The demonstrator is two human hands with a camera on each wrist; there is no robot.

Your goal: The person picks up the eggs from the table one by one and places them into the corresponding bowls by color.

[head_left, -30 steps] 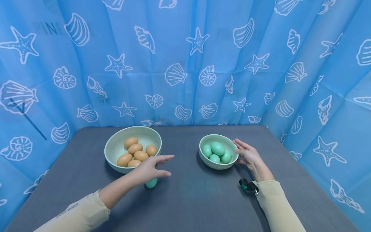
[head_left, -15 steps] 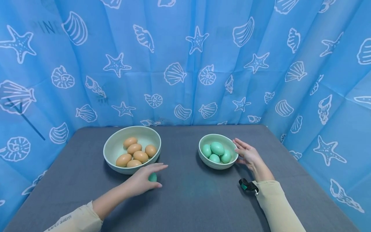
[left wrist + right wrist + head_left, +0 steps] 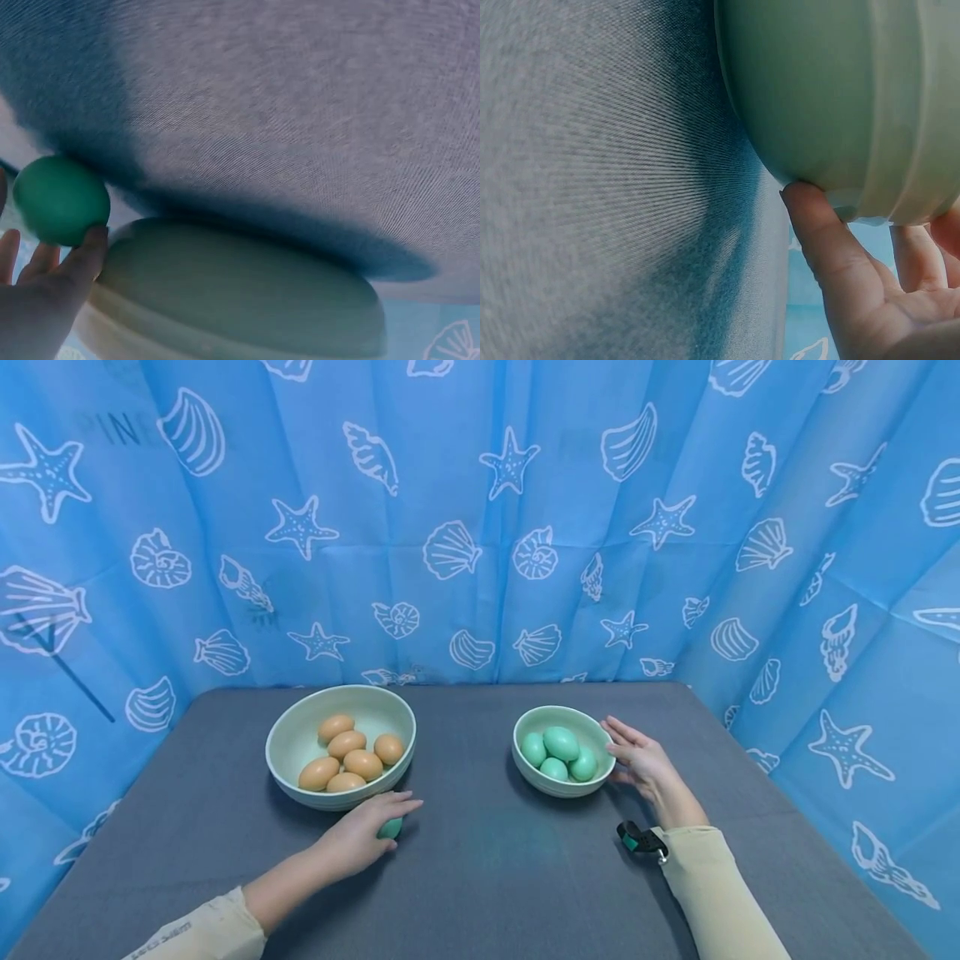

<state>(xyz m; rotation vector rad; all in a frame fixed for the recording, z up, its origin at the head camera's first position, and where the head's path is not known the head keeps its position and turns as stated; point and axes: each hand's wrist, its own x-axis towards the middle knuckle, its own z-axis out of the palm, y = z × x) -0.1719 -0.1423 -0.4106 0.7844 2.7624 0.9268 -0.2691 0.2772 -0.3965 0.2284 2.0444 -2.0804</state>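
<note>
My left hand (image 3: 362,835) is at a green egg (image 3: 390,828) on the table, just in front of the large pale green bowl (image 3: 288,781). Its thumb and fingers come around the egg from both sides, hiding part of it; the left wrist view shows the egg (image 3: 61,199) with fingertips against it. Several brown eggs (image 3: 363,764) lie in the large bowl. On the right, my right hand (image 3: 651,768) rests extended fingertips against the outer side of a smaller pale green bowl (image 3: 558,788), whose wall (image 3: 810,97) fills much of the right wrist view. Several green eggs (image 3: 561,743) sit in it.
Grey cloth covers the table (image 3: 480,893). Behind it and along the right side hangs a blue curtain (image 3: 465,602) with white shells and starfish. A black strap (image 3: 640,838) is at the right wrist.
The left hand has moved down and slightly left to the green egg, and its spread thumb and fingers have drawn together around it. The right hand and small bowl have stayed put.
</note>
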